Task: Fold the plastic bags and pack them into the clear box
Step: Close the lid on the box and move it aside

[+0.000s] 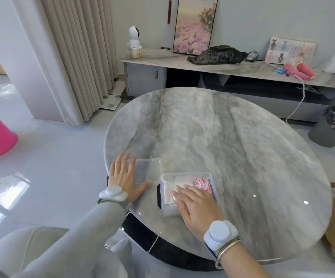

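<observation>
The box (188, 173) sits at lower centre of the frame, close to the near edge of the table (222, 137). Its lid (149, 167) lies open and flat just to the left. Inside are folded bags: a white bag (169, 189) on the left and a red-printed bag (201, 182) against the right wall. How many lie stacked beneath them I cannot tell.

The right hand (196, 207) lies flat on the white bag, fingers straight and together, gripping nothing, only pressing. The left hand (122, 177) rests spread and flat on the lid, also holding nothing.

I judge the step to be tamping the bags down so the lid can close. To do it well, press evenly with the whole palm toward the box floor, squeezing the air out without sliding the folds apart. Keep the lid pinned so the box does not skate on the smooth top.

A crumpled black bag (218, 55) lies on the sideboard (162, 61) at upper centre.
</observation>
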A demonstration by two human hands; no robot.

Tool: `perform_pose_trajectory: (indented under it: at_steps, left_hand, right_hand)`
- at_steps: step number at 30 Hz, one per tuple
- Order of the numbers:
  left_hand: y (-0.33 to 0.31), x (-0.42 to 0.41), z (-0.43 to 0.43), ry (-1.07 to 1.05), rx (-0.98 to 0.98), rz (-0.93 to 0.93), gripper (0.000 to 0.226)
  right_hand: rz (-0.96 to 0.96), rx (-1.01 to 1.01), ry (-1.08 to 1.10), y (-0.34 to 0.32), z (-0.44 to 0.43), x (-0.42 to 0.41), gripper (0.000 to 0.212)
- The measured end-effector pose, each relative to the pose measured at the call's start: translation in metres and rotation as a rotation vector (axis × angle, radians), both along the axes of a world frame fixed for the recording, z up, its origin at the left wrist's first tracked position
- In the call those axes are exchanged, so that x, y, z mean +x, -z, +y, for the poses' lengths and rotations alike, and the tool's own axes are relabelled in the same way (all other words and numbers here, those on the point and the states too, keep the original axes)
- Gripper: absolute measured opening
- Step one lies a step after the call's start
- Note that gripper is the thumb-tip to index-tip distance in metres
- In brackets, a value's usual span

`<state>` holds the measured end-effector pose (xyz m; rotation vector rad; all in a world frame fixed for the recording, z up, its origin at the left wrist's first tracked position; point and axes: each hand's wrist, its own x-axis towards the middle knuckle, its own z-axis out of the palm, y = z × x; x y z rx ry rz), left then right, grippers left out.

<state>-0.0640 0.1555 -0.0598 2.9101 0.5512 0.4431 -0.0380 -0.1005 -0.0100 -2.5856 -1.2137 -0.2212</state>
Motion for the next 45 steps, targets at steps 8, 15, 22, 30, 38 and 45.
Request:
perform_pose_trajectory:
  at_steps: [8, 15, 22, 30, 38, 45]
  left_hand:
    - [0.001, 0.024, 0.031, 0.149, -0.098, 0.394, 0.143]
    - [-0.010, 0.007, 0.013, 0.079, -0.084, 0.162, 0.118]
    - [-0.051, 0.000, -0.020, -0.249, -0.482, -0.028, 0.109]
    - [-0.065, -0.026, -0.079, 0.105, -0.298, -0.085, 0.109]
    - [-0.063, -0.003, -0.105, 0.309, -0.186, -0.087, 0.108]
    - [-0.060, 0.004, -0.114, 0.344, -0.148, -0.067, 0.108]
  right_hand:
    - [0.029, -0.051, 0.003, -0.002, 0.001, 0.001, 0.061]
    - [0.033, -0.054, 0.029, -0.005, 0.001, -0.003, 0.057]
    - [0.161, -0.031, -0.011, -0.017, 0.001, 0.003, 0.064]
    - [0.137, 0.447, 0.341, -0.036, -0.029, 0.020, 0.028]
    - [0.715, 0.542, 0.665, -0.018, -0.050, 0.019, 0.042]
    - [0.890, 0.560, 0.715, -0.017, -0.044, 0.023, 0.048]
